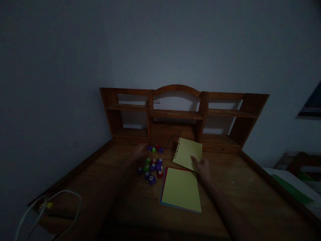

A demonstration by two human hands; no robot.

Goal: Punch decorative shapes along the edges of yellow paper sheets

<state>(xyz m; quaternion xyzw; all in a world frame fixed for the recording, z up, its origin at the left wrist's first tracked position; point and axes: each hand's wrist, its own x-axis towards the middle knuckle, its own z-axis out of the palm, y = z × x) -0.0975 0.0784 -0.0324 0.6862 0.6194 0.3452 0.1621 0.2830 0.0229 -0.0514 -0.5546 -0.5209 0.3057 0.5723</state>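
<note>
My right hand (202, 167) holds a loose pale yellow sheet (188, 152) by its lower right part, thumb on top. A row of small punched holes runs down the sheet's left edge. Below it lies a stack of coloured paper (181, 189), yellow on top, with red and blue edges showing. My left hand (140, 151) is at the far left of the small punches, fingers apart beside a purple craft punch (149, 148); dim light blurs any contact. Nearer me sits a cluster of purple, green and red punches, among them a green punch (146, 168) and a red punch (159, 173).
A wooden shelf unit (175, 114) stands along the back of the wooden desk (120, 214). A white cable (75, 193) loops at the left front, near a small yellow object (49, 205). Raised edges border the desk. A bed (288, 180) is at the right.
</note>
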